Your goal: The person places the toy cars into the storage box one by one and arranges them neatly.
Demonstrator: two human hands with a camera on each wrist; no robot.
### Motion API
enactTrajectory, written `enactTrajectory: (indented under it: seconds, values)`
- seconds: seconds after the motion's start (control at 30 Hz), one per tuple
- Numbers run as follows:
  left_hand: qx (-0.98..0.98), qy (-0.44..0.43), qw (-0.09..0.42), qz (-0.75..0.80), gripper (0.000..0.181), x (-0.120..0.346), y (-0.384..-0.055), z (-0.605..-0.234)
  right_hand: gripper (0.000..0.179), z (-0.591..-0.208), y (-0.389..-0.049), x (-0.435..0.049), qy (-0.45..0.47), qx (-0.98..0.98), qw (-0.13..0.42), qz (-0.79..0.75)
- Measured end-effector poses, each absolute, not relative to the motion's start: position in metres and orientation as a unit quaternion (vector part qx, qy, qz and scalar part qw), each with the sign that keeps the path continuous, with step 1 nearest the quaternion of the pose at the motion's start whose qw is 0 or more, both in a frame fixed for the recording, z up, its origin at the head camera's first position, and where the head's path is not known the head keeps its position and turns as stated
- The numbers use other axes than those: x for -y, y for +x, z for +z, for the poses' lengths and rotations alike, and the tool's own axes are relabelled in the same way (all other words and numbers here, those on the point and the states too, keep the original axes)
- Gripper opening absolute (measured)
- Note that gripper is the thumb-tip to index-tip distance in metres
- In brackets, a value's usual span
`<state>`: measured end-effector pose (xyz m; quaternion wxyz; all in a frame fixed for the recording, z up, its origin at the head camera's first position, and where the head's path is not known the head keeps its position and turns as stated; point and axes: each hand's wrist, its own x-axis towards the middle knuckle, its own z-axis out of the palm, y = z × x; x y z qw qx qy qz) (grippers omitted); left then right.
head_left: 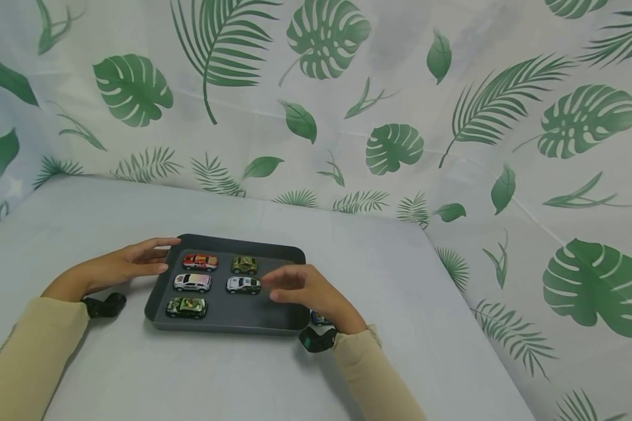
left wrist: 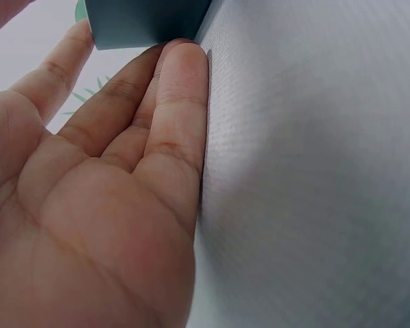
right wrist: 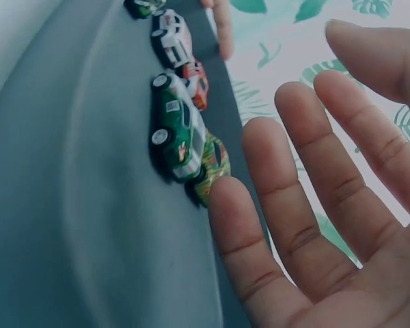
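A dark grey tray (head_left: 232,318) on the white table holds several toy cars in two columns. On its left side are a red car (head_left: 200,262), a white car (head_left: 192,283) and a green car (head_left: 186,307). To their right sit a camouflage car (head_left: 244,265) and a white-and-green car (head_left: 243,285). My left hand (head_left: 129,262) rests at the tray's left edge, fingers fairly straight, touching the wall. Over the tray's right part hovers my right hand (head_left: 305,289), its fingers spread and holding nothing, just beside the white-and-green car.
Partly hidden behind the right wrist, a blue toy car (head_left: 320,318) lies outside the tray's right edge. A leaf-patterned cloth (head_left: 337,105) hangs behind the table (head_left: 221,380) and along its right side. Each wrist wears a black camera.
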<state>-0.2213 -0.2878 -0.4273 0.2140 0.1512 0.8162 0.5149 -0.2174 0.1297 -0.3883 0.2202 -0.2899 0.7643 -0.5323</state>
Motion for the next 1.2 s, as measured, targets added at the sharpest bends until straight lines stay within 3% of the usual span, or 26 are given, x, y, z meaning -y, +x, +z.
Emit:
enactTrajectory:
  seconds: [0.5,1.2]
  values:
    - [-0.814,0.146,0.217,0.518,0.076,0.287,-0.222,-0.428,0.046,-0.391,-0.212,-0.150,-0.263,-0.768,0.201,-0.549]
    - [-0.819,0.149,0.212,0.512,0.076,0.289,-0.221,-0.428,0.042,-0.394,-0.197,-0.182,-0.253,-0.771,0.148,-0.566]
